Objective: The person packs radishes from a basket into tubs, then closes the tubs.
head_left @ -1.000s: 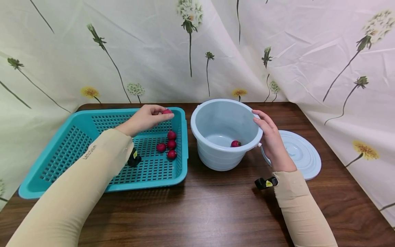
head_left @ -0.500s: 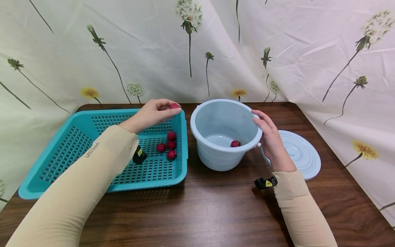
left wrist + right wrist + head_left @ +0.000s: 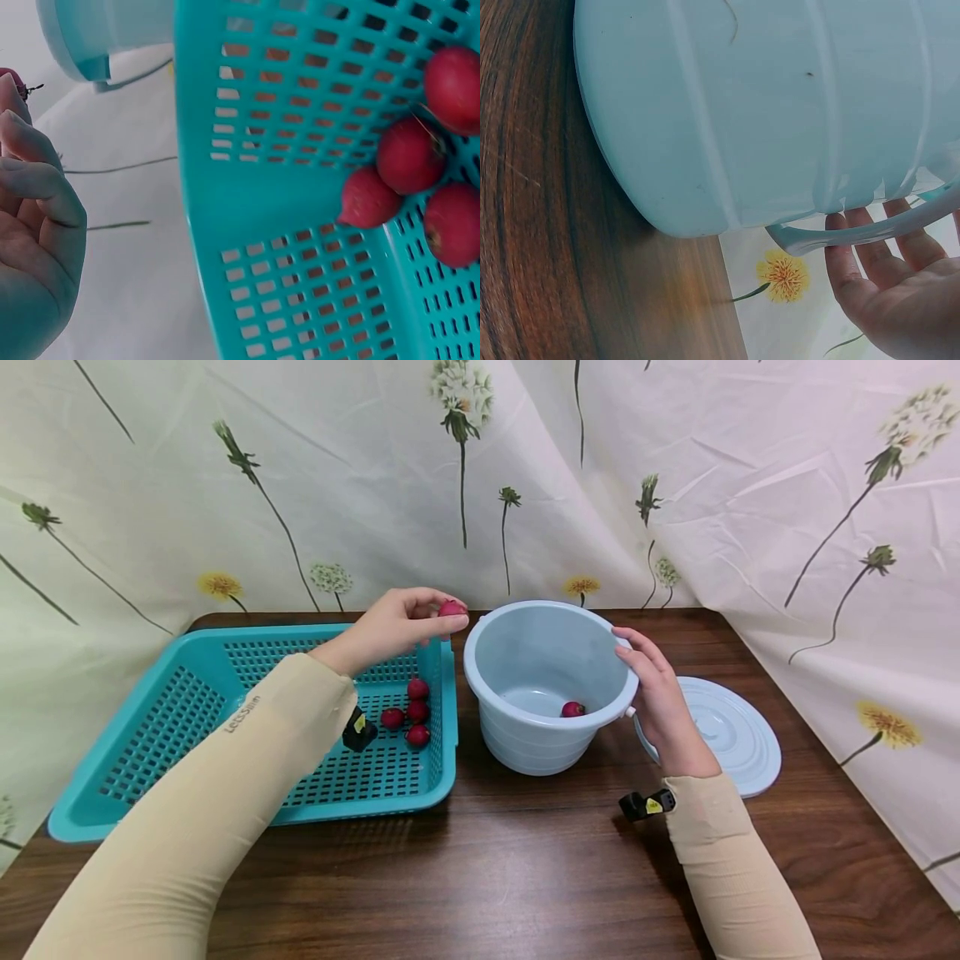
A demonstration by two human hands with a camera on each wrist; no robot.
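Note:
In the head view my left hand (image 3: 411, 622) pinches a red radish (image 3: 452, 608) between thumb and fingers. It is above the right rear corner of the teal basket (image 3: 442, 777), just left of a light blue bucket (image 3: 517, 739). Several radishes (image 3: 417, 712) lie on the basket's floor; the left wrist view shows these radishes (image 3: 411, 154) close up. One radish (image 3: 573, 709) sits inside the bucket. My right hand (image 3: 660, 693) grips the bucket's right rim. In the right wrist view its fingers (image 3: 881, 259) touch the outer wall beside the handle (image 3: 870, 231).
A pale blue round lid (image 3: 731, 735) lies on the brown wooden table (image 3: 487, 868), right of the bucket and partly behind my right hand. A white cloth with dandelion prints (image 3: 360, 485) hangs behind the table.
My left hand has risen with the radish and moved right, from inside the basket to above its corner near the bucket's rim. My right hand and the bucket have stayed put.

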